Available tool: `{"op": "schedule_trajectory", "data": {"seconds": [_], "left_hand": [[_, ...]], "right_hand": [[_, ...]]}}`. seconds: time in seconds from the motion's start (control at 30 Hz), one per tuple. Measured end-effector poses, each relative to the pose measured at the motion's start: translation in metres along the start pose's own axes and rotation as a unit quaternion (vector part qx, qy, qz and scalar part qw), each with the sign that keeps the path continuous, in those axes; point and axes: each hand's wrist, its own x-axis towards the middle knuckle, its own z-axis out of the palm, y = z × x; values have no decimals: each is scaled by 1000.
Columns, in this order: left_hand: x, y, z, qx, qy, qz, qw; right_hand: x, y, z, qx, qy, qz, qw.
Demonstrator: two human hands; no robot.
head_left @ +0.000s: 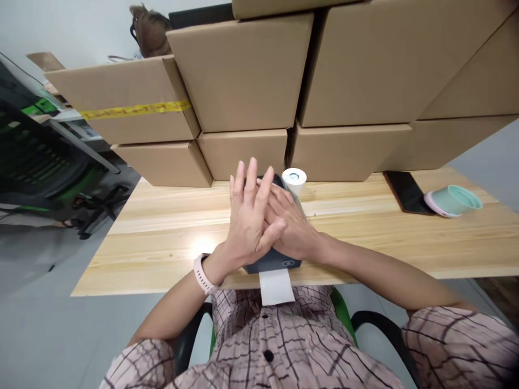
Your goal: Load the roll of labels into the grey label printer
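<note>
My left hand (249, 221) has its fingers spread and lies over part of my right hand (292, 227), near the table's front edge. The right hand rests flat, palm down, on top of a dark grey label printer (271, 263); its fingers are partly hidden under the left hand. Most of the printer's top is covered by both hands. From its front a blank white label (276, 287) hangs out past the table edge. Just behind the printer stands a white roll of labels (294, 181).
Cardboard boxes (243, 75) are stacked along the back of the wooden table (162, 232). At the right lie a dark phone (406, 190) and a mint-green cup (456, 200) tipped on its side. Behind the boxes, a person's head (152, 32) shows.
</note>
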Motion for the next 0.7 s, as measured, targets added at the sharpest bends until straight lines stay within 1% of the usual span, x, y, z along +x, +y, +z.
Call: {"op": "schedule_trajectory", "data": {"seconds": [0.17,0.27,0.33,0.43,0.5,0.53,0.57,0.6,0.63,0.67,0.7], "left_hand": [[0,7,-5,10,-26,4,1000],[-1,10,-8,14,-42,1,999],[-2,11,-9,12,-44,-6,999],[1,8,-8,1,-38,-23,999],[4,5,-8,-9,-27,-34,999],[3,4,-8,-13,-11,-39,999],[-1,3,-7,-17,19,-51,998],[-8,4,-6,-21,75,-70,995],[-20,7,-6,-25,148,-90,985],[-36,11,-5,-32,235,-128,963],[-56,18,-5,-41,335,-156,928]], "right_hand": [[0,-5,2,-2,-8,-26,1000],[2,-7,0,13,-24,-32,999],[2,-8,0,22,-24,-32,999],[3,-6,1,32,-6,-30,999],[4,-4,0,47,25,-29,998],[3,-3,0,60,48,-23,997],[1,-2,-1,79,72,-13,994],[-2,-1,-2,103,93,4,990],[-8,0,-2,130,109,26,985],[-14,0,-2,157,124,52,978],[-22,0,-1,179,136,78,971]]}}
